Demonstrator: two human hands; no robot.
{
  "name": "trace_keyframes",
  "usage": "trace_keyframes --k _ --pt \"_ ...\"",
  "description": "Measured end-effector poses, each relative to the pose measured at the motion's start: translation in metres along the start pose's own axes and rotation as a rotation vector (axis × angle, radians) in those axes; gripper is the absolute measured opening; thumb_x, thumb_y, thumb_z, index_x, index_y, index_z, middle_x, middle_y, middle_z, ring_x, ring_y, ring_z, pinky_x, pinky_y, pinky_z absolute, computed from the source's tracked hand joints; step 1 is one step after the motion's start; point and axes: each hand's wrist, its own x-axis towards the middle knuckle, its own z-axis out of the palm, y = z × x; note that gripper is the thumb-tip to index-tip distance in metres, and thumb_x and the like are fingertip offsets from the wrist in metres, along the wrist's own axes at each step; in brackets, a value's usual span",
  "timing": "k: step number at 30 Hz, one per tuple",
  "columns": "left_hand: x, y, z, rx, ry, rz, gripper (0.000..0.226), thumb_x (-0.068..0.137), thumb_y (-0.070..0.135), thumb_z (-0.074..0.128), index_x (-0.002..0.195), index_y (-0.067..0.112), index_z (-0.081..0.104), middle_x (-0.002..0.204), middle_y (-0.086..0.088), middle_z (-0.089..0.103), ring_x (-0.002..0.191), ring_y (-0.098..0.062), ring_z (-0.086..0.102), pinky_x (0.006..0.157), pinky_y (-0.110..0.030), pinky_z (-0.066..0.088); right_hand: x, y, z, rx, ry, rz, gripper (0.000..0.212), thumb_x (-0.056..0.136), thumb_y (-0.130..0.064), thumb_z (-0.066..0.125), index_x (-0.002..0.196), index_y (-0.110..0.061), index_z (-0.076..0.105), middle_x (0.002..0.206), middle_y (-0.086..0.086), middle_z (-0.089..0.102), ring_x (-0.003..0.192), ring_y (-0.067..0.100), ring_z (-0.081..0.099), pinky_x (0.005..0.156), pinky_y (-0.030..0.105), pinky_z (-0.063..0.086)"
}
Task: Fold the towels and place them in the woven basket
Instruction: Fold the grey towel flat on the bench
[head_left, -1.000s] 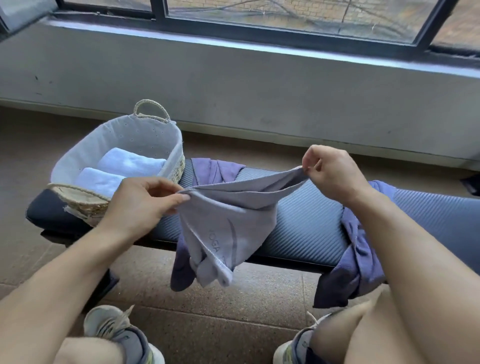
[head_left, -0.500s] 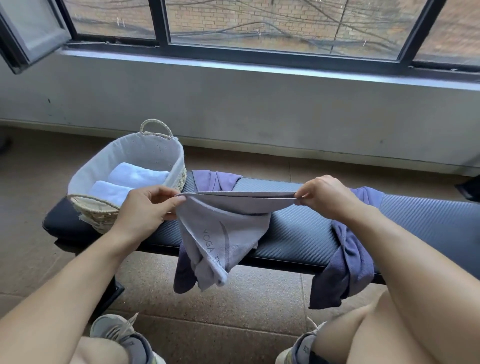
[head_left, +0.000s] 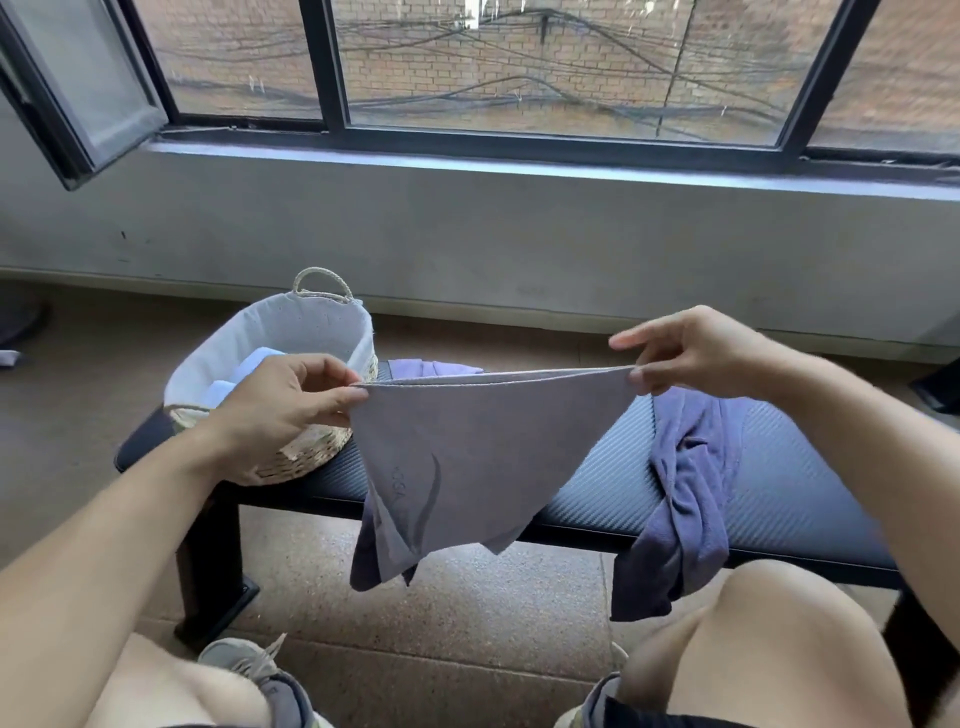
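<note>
Left hand (head_left: 291, 400) and right hand (head_left: 696, 353) each pinch a top corner of the grey towel (head_left: 467, 457), stretched taut above the bench (head_left: 779, 499).

Black-framed window (head_left: 519, 140), padded bench (head_left: 779, 493)

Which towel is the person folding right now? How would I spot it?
Find the long dark bench under the window. Above its middle, a grey towel hangs stretched between the left hand and right hand. Unlike the crumpled purple towel on the bench, it is pale, taut and printed.
</note>
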Motion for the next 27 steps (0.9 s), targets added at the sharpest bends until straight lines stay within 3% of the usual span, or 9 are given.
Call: trace_keyframes --k 4,8,10,11,14,17,19,23,27 --pt "-0.017 0.028 -0.017 -0.020 -0.246 -0.013 0.004 0.077 0.013 0.075 0.079 0.014 0.071 0.082 -0.011 0.068 0.077 -0.019 0.067 0.077 -0.029 0.060 -0.026 -0.022 -0.022 -0.096 -0.078 0.009 0.007 0.083 -0.026 0.082 0.088 -0.021 0.082 0.074 0.001 0.074 0.068 0.013 0.058 0.070 0.030 0.044" --pt "-0.024 0.047 -0.020 -0.104 -0.308 0.031 0.035 0.072 0.022 0.086 0.085 0.004 0.060 0.079 -0.007 0.061 0.074 -0.015 0.063 0.073 -0.028 0.058 -0.033 -0.022 -0.024 0.262 -0.088 0.008 0.034 0.078 -0.050 0.077 0.091 -0.020 0.069 0.082 0.015 0.054 0.079 0.029 0.042 0.074 0.043 0.030" --pt "-0.025 0.053 -0.017 -0.092 -0.309 0.044 0.053 0.063 0.040 0.094 0.085 0.005 0.061 0.082 -0.007 0.061 0.078 -0.016 0.063 0.078 -0.029 0.058 -0.028 -0.016 -0.017 0.157 0.044 -0.019 0.014 0.091 -0.040 0.069 0.082 -0.031 0.062 0.074 0.007 0.055 0.071 0.027 0.045 0.072 0.048 0.035" --pt "-0.026 0.056 -0.015 -0.097 -0.309 0.045 0.054 0.062 0.042 0.094 0.085 0.005 0.061 0.083 -0.008 0.061 0.079 -0.017 0.064 0.079 -0.030 0.058 -0.026 -0.013 -0.014 0.077 0.125 -0.053 0.020 0.098 -0.030 0.062 0.079 -0.035 0.061 0.071 0.001 0.059 0.068 0.025 0.051 0.073 0.052 0.042" --pt "-0.026 0.065 -0.010 -0.090 -0.309 0.063 0.032 0.081 0.022 0.082 0.087 0.003 0.057 0.079 -0.005 0.060 0.076 -0.015 0.063 0.076 -0.028 0.057 -0.023 -0.009 -0.009 0.102 0.301 -0.130 0.032 0.105 -0.011 0.051 0.083 -0.033 0.060 0.079 -0.001 0.064 0.071 0.027 0.060 0.075 0.048 0.053" --pt "-0.019 0.062 0.006 0.260 -0.156 0.036 0.018 0.094 0.009 0.067 0.083 0.007 0.052 0.074 0.002 0.058 0.075 -0.013 0.059 0.068 -0.028 0.060 -0.025 -0.006 -0.004 -0.229 0.015 -0.090 0.032 0.102 -0.007 0.055 0.089 -0.035 0.066 0.077 -0.011 0.066 0.074 0.018 0.058 0.073 0.034 0.055" --pt "-0.015 0.054 0.012 0.368 -0.068 -0.047 0.020 0.097 0.010 0.064 0.082 0.010 0.051 0.078 -0.004 0.059 0.075 -0.018 0.058 0.050 -0.016 0.052 -0.027 -0.007 -0.006 -0.287 -0.108 -0.002 0.019 0.102 -0.013 0.057 0.098 -0.026 0.071 0.084 -0.006 0.069 0.082 0.017 0.064 0.081 0.035 0.059" --pt "-0.009 0.046 0.008 0.130 -0.160 -0.145 0.012 0.085 0.015 0.074 0.085 0.009 0.063 0.080 -0.013 0.068 0.073 -0.018 0.063 0.062 -0.022 0.058 -0.030 -0.008 -0.020 -0.062 -0.153 0.053 0.021 0.103 -0.022 0.055 0.099 -0.010 0.073 0.098 0.015 0.073 0.090 0.019 0.066 0.088 0.038 0.054" --pt "-0.019 0.045 0.000 0.295 -0.450 -0.292 0.009 0.074 0.016 0.081 0.081 0.010 0.079 0.076 -0.009 0.071 0.070 -0.015 0.066 0.065 -0.023 0.056 -0.043 -0.010 -0.018 0.044 -0.404 0.091 0.026 0.101 -0.020 0.054 0.087 -0.002 0.067 0.083 0.012 0.065 0.084 0.024 0.059 0.088 0.042 0.046"
